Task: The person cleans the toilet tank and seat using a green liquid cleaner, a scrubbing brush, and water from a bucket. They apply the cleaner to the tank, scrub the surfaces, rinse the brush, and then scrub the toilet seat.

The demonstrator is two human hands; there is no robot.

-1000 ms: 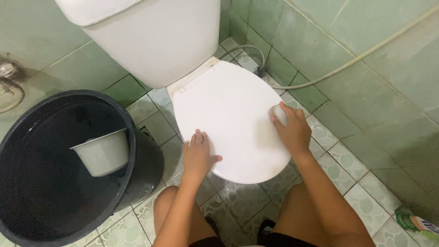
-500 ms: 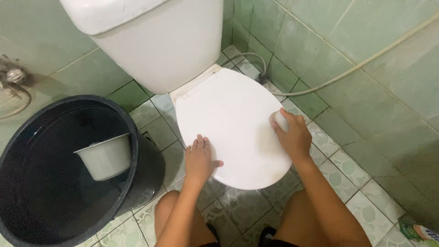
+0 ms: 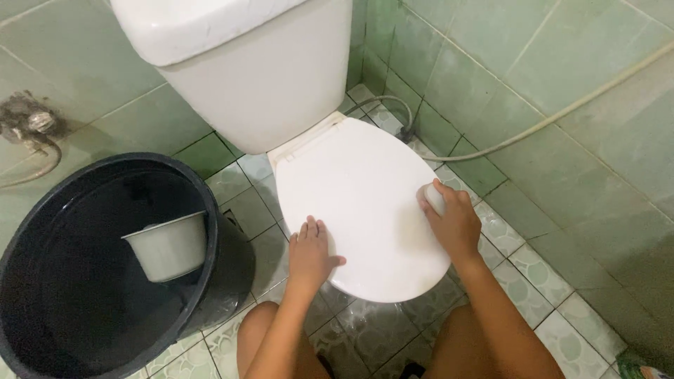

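- Toilet lid (image 3: 361,203) is lying shut at centre, looking stiff, smooth, likely slippery; best gripped at its near rim
- right hand (image 3: 455,226) fingers are curling round a small white scrubber (image 3: 435,198); left hand (image 3: 309,254) fingers are lying spread and flat on the lid's left edge

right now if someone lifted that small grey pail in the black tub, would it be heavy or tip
The grey pail looks like thin plastic, so probably light. It sits tilted in the black tub, apparently floating, so a push would likely rock it. It may be wet, so perhaps slippery.

White object (image 3: 435,198) mostly hidden under right hand (image 3: 456,226); kind unclear.
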